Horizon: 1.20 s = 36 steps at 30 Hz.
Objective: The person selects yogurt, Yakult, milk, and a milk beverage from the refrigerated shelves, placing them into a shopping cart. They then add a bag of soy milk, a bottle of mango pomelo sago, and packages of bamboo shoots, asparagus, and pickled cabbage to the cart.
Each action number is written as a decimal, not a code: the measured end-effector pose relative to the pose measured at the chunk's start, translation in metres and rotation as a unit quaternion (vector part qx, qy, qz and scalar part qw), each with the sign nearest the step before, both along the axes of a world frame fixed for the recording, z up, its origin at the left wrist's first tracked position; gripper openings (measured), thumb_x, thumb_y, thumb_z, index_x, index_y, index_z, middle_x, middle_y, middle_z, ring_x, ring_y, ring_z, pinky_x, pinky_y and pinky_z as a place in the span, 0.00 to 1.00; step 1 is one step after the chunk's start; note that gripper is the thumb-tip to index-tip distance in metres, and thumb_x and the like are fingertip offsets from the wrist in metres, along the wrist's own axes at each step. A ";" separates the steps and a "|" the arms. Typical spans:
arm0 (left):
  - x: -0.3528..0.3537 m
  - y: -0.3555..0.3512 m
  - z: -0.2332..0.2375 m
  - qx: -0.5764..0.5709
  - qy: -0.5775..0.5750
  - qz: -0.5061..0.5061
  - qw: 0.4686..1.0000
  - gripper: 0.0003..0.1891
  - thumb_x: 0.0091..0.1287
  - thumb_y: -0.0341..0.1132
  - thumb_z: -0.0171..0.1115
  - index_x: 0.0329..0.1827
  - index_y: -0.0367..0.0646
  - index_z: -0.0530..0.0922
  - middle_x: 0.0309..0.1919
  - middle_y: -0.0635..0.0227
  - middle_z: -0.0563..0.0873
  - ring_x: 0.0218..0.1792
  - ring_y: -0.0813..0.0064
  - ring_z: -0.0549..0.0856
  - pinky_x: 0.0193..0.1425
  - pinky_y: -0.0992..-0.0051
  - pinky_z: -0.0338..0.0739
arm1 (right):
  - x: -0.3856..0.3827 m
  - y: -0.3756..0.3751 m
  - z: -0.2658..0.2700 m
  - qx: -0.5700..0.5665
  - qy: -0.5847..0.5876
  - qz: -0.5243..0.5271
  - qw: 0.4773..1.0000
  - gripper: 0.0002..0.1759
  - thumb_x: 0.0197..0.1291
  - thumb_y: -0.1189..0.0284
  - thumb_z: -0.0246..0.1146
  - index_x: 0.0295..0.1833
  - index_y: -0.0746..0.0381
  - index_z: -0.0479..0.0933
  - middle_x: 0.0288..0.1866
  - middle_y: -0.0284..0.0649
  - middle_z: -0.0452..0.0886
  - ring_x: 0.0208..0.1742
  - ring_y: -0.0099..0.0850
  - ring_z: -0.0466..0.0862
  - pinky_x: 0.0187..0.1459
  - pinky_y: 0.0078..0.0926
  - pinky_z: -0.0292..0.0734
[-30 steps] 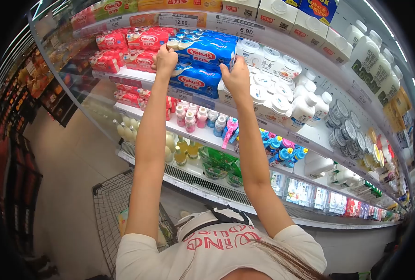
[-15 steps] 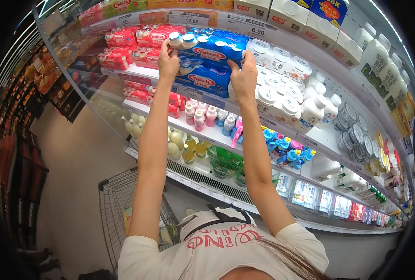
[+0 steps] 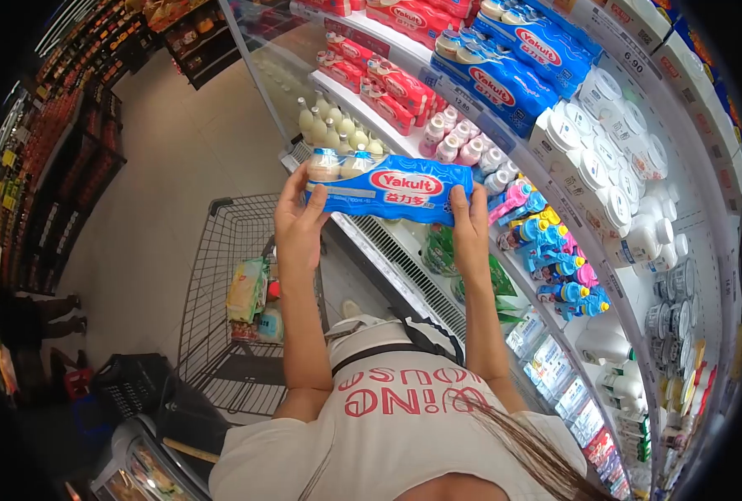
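Shopping cart [image 3: 221, 317] sits low at left with packets in its basket. The left hand [image 3: 298, 219] is closed on the bottle-top end of the blue Yakult pack [image 3: 396, 190], and the right hand [image 3: 471, 224] grips the other end. The pack is level in mid-air, clear of the chiller shelf [image 3: 463, 106] edge. Behind it, stacked Yakult packs [image 3: 504, 73] lie on that shelf.

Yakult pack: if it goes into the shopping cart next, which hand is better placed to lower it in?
Left, probably. The left hand grips the Yakult pack at the end nearer the shopping cart, which stands on that side. The right hand holds the far end, by the shelves.
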<state>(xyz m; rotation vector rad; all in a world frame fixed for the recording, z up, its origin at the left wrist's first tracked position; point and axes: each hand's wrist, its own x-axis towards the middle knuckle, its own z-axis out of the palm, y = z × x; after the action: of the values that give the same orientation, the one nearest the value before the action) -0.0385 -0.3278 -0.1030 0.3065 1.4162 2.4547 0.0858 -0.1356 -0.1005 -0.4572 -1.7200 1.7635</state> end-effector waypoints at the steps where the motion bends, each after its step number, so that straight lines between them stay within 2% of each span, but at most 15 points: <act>1: 0.009 -0.016 -0.011 -0.001 -0.024 0.010 1.000 0.25 0.68 0.31 0.61 0.67 0.37 0.65 0.58 0.60 0.74 0.55 0.70 0.78 0.58 0.69 0.76 | -0.002 -0.004 -0.010 -0.020 -0.034 0.025 0.999 0.20 0.72 0.56 0.52 0.50 0.65 0.66 0.35 0.38 0.77 0.30 0.23 0.79 0.28 0.21 0.75; 2: 0.016 -0.031 -0.017 -0.002 -0.044 0.021 0.999 0.25 0.68 0.31 0.61 0.67 0.38 0.64 0.57 0.60 0.74 0.54 0.69 0.79 0.57 0.68 0.76 | -0.006 -0.013 -0.013 -0.020 -0.056 0.032 0.998 0.19 0.73 0.56 0.49 0.48 0.63 0.69 0.31 0.33 0.74 0.30 0.19 0.76 0.29 0.19 0.73; 7: 0.043 -0.069 -0.006 0.026 -0.071 0.088 0.993 0.24 0.70 0.32 0.57 0.67 0.41 0.61 0.53 0.55 0.77 0.54 0.66 0.79 0.56 0.61 0.76 | -0.021 -0.030 -0.010 -0.060 -0.039 0.113 0.991 0.22 0.74 0.52 0.44 0.49 0.61 0.70 0.30 0.30 0.73 0.27 0.17 0.73 0.26 0.17 0.68; 13: 0.066 -0.094 -0.007 0.051 -0.070 0.115 0.990 0.25 0.71 0.31 0.56 0.68 0.40 0.59 0.56 0.52 0.75 0.57 0.65 0.78 0.58 0.61 0.76 | -0.035 -0.044 -0.013 -0.097 -0.028 0.163 0.982 0.23 0.74 0.52 0.43 0.50 0.62 0.71 0.27 0.29 0.71 0.24 0.16 0.71 0.23 0.17 0.66; 16: 0.068 -0.106 -0.013 0.040 -0.072 0.129 0.988 0.25 0.71 0.31 0.56 0.68 0.37 0.59 0.57 0.52 0.74 0.57 0.65 0.77 0.59 0.62 0.75 | -0.050 -0.048 -0.029 -0.038 -0.038 0.158 0.986 0.24 0.74 0.53 0.43 0.51 0.62 0.71 0.27 0.28 0.71 0.24 0.16 0.71 0.22 0.16 0.65; 18: 0.063 -0.114 -0.014 0.034 -0.077 0.164 0.983 0.26 0.70 0.30 0.58 0.69 0.36 0.60 0.57 0.52 0.74 0.57 0.66 0.77 0.60 0.64 0.75 | -0.062 -0.057 -0.021 -0.042 -0.051 0.207 0.976 0.23 0.75 0.53 0.44 0.51 0.63 0.72 0.29 0.30 0.74 0.24 0.16 0.73 0.23 0.16 0.67; 20: 0.052 -0.127 -0.014 0.006 -0.054 0.203 0.978 0.28 0.69 0.30 0.59 0.69 0.35 0.60 0.58 0.53 0.74 0.58 0.66 0.77 0.61 0.67 0.74 | -0.083 -0.072 -0.009 0.005 -0.049 0.252 0.967 0.22 0.72 0.55 0.52 0.52 0.65 0.71 0.35 0.33 0.75 0.35 0.16 0.73 0.33 0.15 0.70; 22: 0.037 -0.144 -0.011 -0.036 0.001 0.236 0.971 0.29 0.67 0.29 0.62 0.69 0.34 0.60 0.58 0.54 0.75 0.58 0.68 0.76 0.62 0.69 0.72 | -0.116 -0.085 -0.013 0.057 0.017 0.297 0.953 0.24 0.66 0.57 0.61 0.55 0.66 0.70 0.36 0.33 0.77 0.37 0.17 0.76 0.36 0.15 0.72; 23: 0.033 -0.154 -0.010 -0.067 0.006 0.232 0.970 0.30 0.67 0.29 0.62 0.69 0.34 0.60 0.59 0.54 0.75 0.59 0.68 0.76 0.62 0.70 0.72 | -0.134 -0.093 -0.013 0.092 0.049 0.308 0.946 0.25 0.63 0.59 0.65 0.56 0.66 0.69 0.39 0.34 0.78 0.39 0.19 0.77 0.41 0.18 0.74; 25: 0.028 -0.177 -0.014 -0.130 0.013 0.220 0.967 0.31 0.65 0.28 0.64 0.70 0.34 0.60 0.59 0.55 0.75 0.59 0.69 0.75 0.63 0.72 0.71 | -0.165 -0.109 -0.027 0.091 0.034 0.367 0.925 0.27 0.63 0.58 0.64 0.58 0.67 0.69 0.43 0.37 0.80 0.43 0.22 0.78 0.46 0.21 0.75; 27: 0.025 -0.195 -0.049 -0.156 -0.022 0.252 0.955 0.32 0.64 0.27 0.65 0.69 0.34 0.60 0.59 0.55 0.75 0.60 0.69 0.75 0.63 0.72 0.71 | -0.197 -0.131 -0.049 0.109 0.005 0.411 0.905 0.27 0.64 0.58 0.64 0.59 0.65 0.69 0.44 0.39 0.80 0.44 0.25 0.79 0.48 0.24 0.75; 32: 0.005 -0.235 -0.158 -0.188 -0.091 0.359 0.910 0.29 0.62 0.22 0.64 0.65 0.36 0.64 0.57 0.57 0.76 0.58 0.69 0.76 0.60 0.73 0.73 | -0.268 -0.203 -0.180 0.144 -0.067 0.483 0.861 0.28 0.64 0.57 0.62 0.63 0.62 0.68 0.49 0.47 0.80 0.50 0.34 0.80 0.52 0.31 0.75; 36: -0.031 -0.264 -0.232 -0.308 -0.084 0.342 0.884 0.28 0.57 0.20 0.66 0.61 0.39 0.66 0.56 0.56 0.76 0.55 0.70 0.78 0.57 0.73 0.75 | -0.314 -0.248 -0.235 0.188 -0.096 0.504 0.838 0.25 0.63 0.63 0.63 0.63 0.58 0.68 0.51 0.47 0.79 0.51 0.37 0.80 0.55 0.33 0.74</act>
<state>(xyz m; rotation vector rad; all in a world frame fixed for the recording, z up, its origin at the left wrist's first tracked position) -0.0697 -0.5918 -0.3351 -0.6348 2.4026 2.2019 -0.2285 -0.3835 -0.3350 0.5987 -2.6612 1.9487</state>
